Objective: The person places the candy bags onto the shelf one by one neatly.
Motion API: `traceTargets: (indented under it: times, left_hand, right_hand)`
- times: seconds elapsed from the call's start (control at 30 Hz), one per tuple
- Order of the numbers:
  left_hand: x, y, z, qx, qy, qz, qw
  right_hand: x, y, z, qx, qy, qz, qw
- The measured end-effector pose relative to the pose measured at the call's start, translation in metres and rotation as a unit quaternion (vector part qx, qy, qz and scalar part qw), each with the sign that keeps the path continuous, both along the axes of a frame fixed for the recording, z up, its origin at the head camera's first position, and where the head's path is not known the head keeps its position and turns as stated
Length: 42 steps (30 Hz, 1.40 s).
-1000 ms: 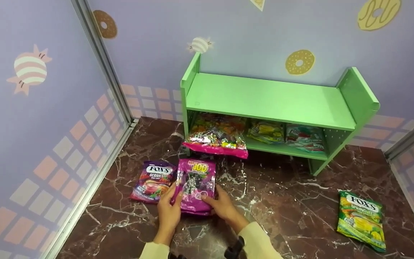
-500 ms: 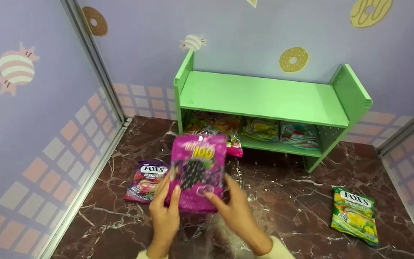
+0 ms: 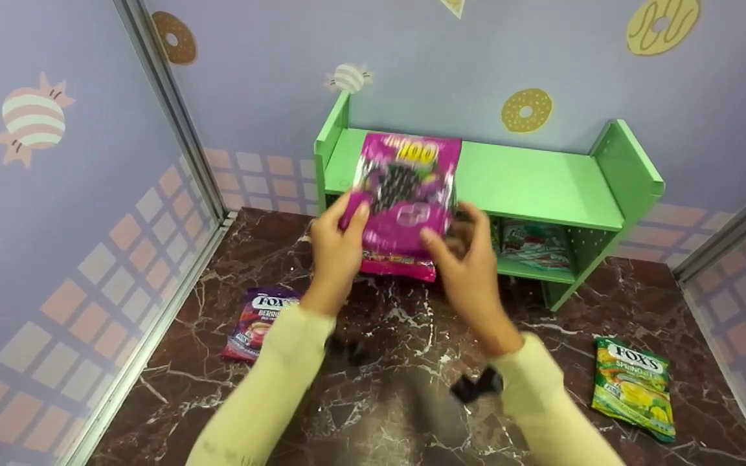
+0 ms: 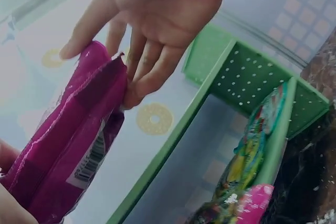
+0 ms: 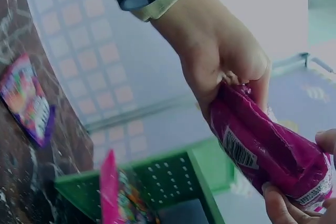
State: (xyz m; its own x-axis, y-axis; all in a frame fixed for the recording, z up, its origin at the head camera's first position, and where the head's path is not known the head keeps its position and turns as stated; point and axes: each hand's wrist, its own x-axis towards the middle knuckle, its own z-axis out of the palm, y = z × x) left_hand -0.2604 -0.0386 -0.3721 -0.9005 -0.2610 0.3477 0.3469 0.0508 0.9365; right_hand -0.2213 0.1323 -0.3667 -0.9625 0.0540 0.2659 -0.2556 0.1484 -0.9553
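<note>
Both hands hold a magenta candy bag (image 3: 405,194) with a big yellow "100" and dark berries printed on it, raised in front of the green shelf. My left hand (image 3: 337,249) grips the lower left side, thumb on the front face. On the opposite side, my right hand (image 3: 470,252) pinches the edge, thumb in front and fingers behind. The right wrist view shows the bag's barcode and bottom fold (image 5: 273,140) between the hands. Below it, the pink edge of another candy bag (image 3: 399,266) juts from the lower shelf; the rest of that bag is mostly hidden.
The green two-level shelf (image 3: 535,188) stands against the wall, with more candy bags (image 3: 535,244) on its lower level. A purple Fox's Berries bag (image 3: 247,333) lies on the floor at left, partly behind my sleeve. A green Fox's bag (image 3: 633,391) lies at right.
The magenta bag has been lifted off the floor beside the Berries bag and carried forward and rightward to the shelf, held by both hands throughout.
</note>
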Motion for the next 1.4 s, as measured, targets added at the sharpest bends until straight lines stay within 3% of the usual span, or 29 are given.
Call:
traceTargets:
  times: [0.13, 0.27, 0.37, 0.43, 0.53, 0.63, 0.7, 0.77, 0.87, 0.93, 0.97, 1.0, 1.07, 1.13, 1.17, 1.23, 1.3, 1.4]
  left_hand:
    - [-0.041, 0.007, 0.019, -0.010, -0.073, -0.006, 0.9973]
    - [-0.076, 0.012, 0.032, -0.032, -0.120, -0.012, 0.9921]
    - [-0.096, 0.013, 0.038, -0.059, -0.150, -0.024, 0.9866]
    - [-0.105, 0.014, 0.040, -0.073, -0.158, -0.034, 0.9841]
    - [-0.107, 0.015, 0.043, -0.111, -0.140, -0.030, 0.9836]
    - [-0.095, 0.014, 0.046, -0.165, -0.070, -0.014, 0.9837]
    - [-0.081, 0.011, 0.045, -0.193, -0.006, 0.004, 0.9812]
    - [-0.065, 0.004, 0.038, -0.184, 0.072, 0.014, 0.9801]
    - [-0.040, -0.017, 0.017, -0.156, 0.161, 0.046, 0.9734]
    - [-0.026, -0.038, -0.006, -0.141, 0.183, 0.076, 0.9700]
    - [-0.020, -0.050, -0.019, -0.141, 0.176, 0.094, 0.9697]
    - [-0.016, -0.063, -0.033, -0.141, 0.155, 0.111, 0.9715]
    - [-0.008, -0.091, -0.061, -0.151, 0.068, 0.137, 0.9766]
    - [-0.005, -0.120, -0.093, -0.168, -0.028, 0.153, 0.9733]
    - [-0.003, -0.134, -0.108, -0.182, -0.078, 0.156, 0.9676]
    - [0.001, -0.163, -0.140, -0.223, -0.169, 0.151, 0.9482]
    - [0.007, -0.186, -0.168, -0.251, -0.234, 0.136, 0.9295]
    - [0.019, -0.208, -0.195, -0.283, -0.315, 0.101, 0.9003]
  right_hand:
    - [-0.035, 0.008, 0.010, 0.017, 0.001, -0.011, 1.000]
    - [-0.067, 0.014, 0.010, 0.089, 0.000, -0.043, 0.995]
    - [-0.086, 0.018, 0.011, 0.148, -0.015, -0.053, 0.987]
    - [-0.096, 0.019, 0.012, 0.170, -0.029, -0.035, 0.984]
    - [-0.106, 0.022, 0.014, 0.202, -0.061, 0.024, 0.977]
    - [-0.108, 0.025, 0.013, 0.229, -0.075, 0.068, 0.968]
    - [-0.105, 0.027, 0.010, 0.224, -0.062, 0.059, 0.971]
    - [-0.098, 0.027, 0.004, 0.179, -0.014, 0.018, 0.984]
    - [-0.079, 0.023, -0.010, 0.073, 0.078, -0.049, 0.993]
    - [-0.061, 0.019, -0.023, 0.014, 0.131, -0.060, 0.990]
    - [-0.051, 0.017, -0.031, -0.005, 0.139, -0.054, 0.989]
    - [-0.042, 0.015, -0.039, -0.022, 0.137, -0.040, 0.989]
    - [-0.023, 0.011, -0.059, -0.045, 0.110, -0.005, 0.993]
    - [-0.008, 0.005, -0.081, -0.063, 0.072, 0.028, 0.995]
    - [-0.003, 0.003, -0.092, -0.066, 0.054, 0.037, 0.996]
    - [0.003, 0.000, -0.113, -0.074, 0.015, 0.053, 0.996]
    - [0.006, -0.002, -0.131, -0.069, -0.013, 0.063, 0.996]
    - [0.006, -0.001, -0.153, -0.050, -0.047, 0.071, 0.995]
